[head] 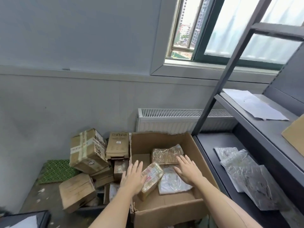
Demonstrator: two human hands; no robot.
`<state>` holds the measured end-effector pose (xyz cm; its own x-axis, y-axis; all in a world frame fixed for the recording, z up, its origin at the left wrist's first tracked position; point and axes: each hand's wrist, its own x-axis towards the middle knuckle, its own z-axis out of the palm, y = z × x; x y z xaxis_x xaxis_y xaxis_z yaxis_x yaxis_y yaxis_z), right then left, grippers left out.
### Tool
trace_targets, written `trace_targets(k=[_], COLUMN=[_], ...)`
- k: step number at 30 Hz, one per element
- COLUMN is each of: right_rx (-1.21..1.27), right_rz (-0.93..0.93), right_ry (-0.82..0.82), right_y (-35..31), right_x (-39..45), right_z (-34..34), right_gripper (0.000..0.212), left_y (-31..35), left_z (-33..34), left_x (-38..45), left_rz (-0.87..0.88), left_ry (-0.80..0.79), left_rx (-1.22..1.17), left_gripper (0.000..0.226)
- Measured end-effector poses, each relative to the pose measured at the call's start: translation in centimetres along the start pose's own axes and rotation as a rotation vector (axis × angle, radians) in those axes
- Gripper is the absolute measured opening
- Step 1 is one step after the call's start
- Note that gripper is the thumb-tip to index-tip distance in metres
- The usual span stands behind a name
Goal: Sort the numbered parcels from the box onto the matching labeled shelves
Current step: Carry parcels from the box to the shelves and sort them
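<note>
Parcel [152,178] labels blur, numbers unreadable; left hand [134,176] hides its near edge; frame cuts shelf carton [295,137].

You face a grey-blue wall [74,46] with a white radiator [181,119] below a window [213,30] letting in daylight; a green mat [56,171] lies on the floor [42,199].

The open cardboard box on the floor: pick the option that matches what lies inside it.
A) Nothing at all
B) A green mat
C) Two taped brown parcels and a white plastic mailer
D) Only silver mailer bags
C: inside the cardboard box lie a taped brown parcel at the back, a smaller taped brown parcel tilted in front, and a white plastic mailer.
</note>
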<state>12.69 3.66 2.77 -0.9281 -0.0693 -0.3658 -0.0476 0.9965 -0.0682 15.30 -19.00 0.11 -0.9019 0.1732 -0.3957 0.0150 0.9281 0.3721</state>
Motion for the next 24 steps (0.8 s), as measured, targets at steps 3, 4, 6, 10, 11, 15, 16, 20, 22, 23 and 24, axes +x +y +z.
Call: trace_targets(k=[3, 4, 6, 10, 11, 15, 16, 20, 22, 23, 24], right_rx=[-0.017, -0.014, -0.016, -0.023, -0.032, -0.077, -0.085, -0.124, -0.147, -0.153, -0.153], right_rz=[-0.044, -0.061, -0.086, -0.130, -0.139, -0.165, -0.171, -0.198, -0.212, -0.218, -0.224], right_ry=[-0.025, -0.042, -0.076, -0.146, -0.171, -0.290, -0.311, -0.360, -0.386, -0.398, -0.407], right_y=[2.0, 2.8, 4.5, 8.0, 8.7, 11.2, 11.7, 12.6, 12.7, 12.7, 12.7], right_x=[4.7, 6.4, 9.8, 16.0, 17.3, 22.1, 23.3, 27.3, 29.0, 29.7, 30.4], right_z=[-0.1, 0.0, 0.4, 2.1, 2.9, 6.2, 7.1, 10.1, 11.4, 12.0, 12.7], right_gripper=[0.060, 0.060, 0.060, 0.060, 0.060, 0.060, 0.060, 0.061, 0.061, 0.061, 0.060], left_y=[0.7, 1.2, 2.4, 4.2, 4.5, 4.8, 4.4, 1.9, 0.6, 0.1, -0.4], left_z=[1.3, 1.7, 2.5, 4.7, 5.5, 8.8, 9.6, 12.9, 14.3, 14.9, 15.6], left_x=[4.2, 5.7, 8.7, 14.7, 15.9, 19.4, 20.0, 21.7, 22.5, 22.9, 23.4], left_rz=[-0.060, -0.075, -0.111, -0.176, -0.196, -0.245, -0.260, -0.332, -0.352, -0.359, -0.365], left_ry=[-0.026, -0.036, -0.052, -0.115, -0.128, -0.178, -0.189, -0.239, -0.269, -0.279, -0.287], left_rx=[0.008, 0.004, -0.020, -0.046, -0.050, -0.064, -0.061, -0.036, -0.010, 0.006, 0.022], left_gripper=[0.061, 0.061, 0.060, 0.060, 0.060, 0.062, 0.063, 0.067, 0.072, 0.075, 0.079])
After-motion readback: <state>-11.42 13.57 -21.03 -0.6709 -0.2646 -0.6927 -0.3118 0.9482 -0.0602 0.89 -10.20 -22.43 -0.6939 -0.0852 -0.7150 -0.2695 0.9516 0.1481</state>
